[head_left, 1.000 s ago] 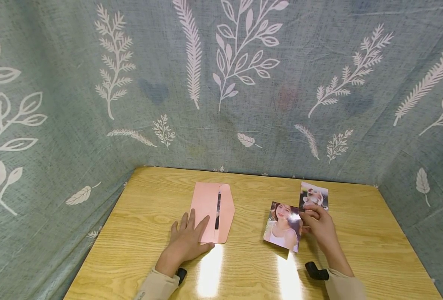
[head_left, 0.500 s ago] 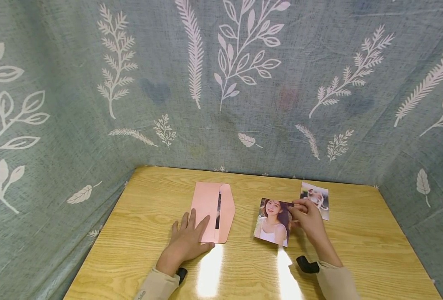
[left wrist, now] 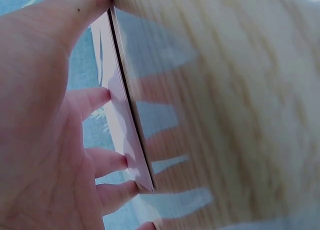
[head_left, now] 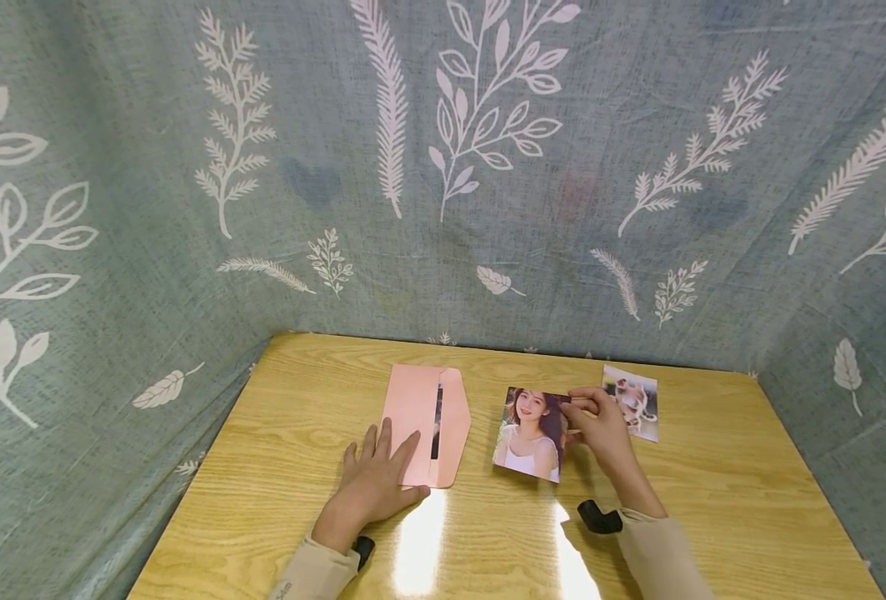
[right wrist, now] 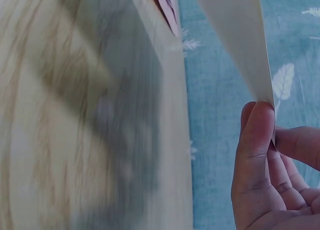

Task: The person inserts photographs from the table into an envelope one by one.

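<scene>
My left hand [head_left: 373,485] rests with spread fingers on a pink envelope [head_left: 408,400] lying on the table; its pointed flap [head_left: 453,429] is opened toward the right. A dark strip of something printed [head_left: 437,425] shows in the envelope's mouth. In the left wrist view the fingertips touch the envelope [left wrist: 122,120] near its edge. My right hand [head_left: 598,421] pinches a photo print of a person in a white top [head_left: 528,437] by its right edge, raised above the table. From the right wrist view, thumb and fingers hold the corner of the print's plain pale back [right wrist: 240,34].
Behind the right hand, a second photo print, of an animal [head_left: 638,400], lies on the table, partly covered by that hand. The wooden table [head_left: 307,375] ends at a blue-green leaf-patterned cloth [head_left: 518,317] at the back and sides. Light glares off the front of the tabletop.
My right hand has moved left with the held photo print, toward the envelope, uncovering more of the animal print. My left hand has stayed in place on the envelope.
</scene>
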Available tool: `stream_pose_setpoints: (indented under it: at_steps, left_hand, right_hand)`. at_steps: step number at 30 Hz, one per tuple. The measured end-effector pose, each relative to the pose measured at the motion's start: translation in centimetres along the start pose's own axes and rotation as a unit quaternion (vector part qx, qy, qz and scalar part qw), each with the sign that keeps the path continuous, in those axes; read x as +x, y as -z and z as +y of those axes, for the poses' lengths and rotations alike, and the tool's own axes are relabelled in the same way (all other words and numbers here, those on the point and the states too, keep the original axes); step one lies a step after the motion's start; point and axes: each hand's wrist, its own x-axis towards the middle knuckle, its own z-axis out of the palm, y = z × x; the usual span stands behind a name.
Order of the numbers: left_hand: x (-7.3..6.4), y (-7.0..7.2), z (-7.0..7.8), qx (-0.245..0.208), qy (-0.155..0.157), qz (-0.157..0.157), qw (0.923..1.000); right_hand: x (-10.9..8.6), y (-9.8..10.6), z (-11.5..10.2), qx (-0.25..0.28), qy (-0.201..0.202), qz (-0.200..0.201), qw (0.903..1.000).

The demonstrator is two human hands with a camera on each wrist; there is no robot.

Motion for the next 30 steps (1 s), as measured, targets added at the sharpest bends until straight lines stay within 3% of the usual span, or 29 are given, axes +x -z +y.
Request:
stream_pose_setpoints:
  at_steps: [30]
  left_hand:
    - [0.0, -0.4, -0.1, -0.014, 0.0, 0.023, 0.9996]
  right_hand:
    - [2.2, -5.1, -0.9, 0.013, 0.019, -0.013, 0.9997]
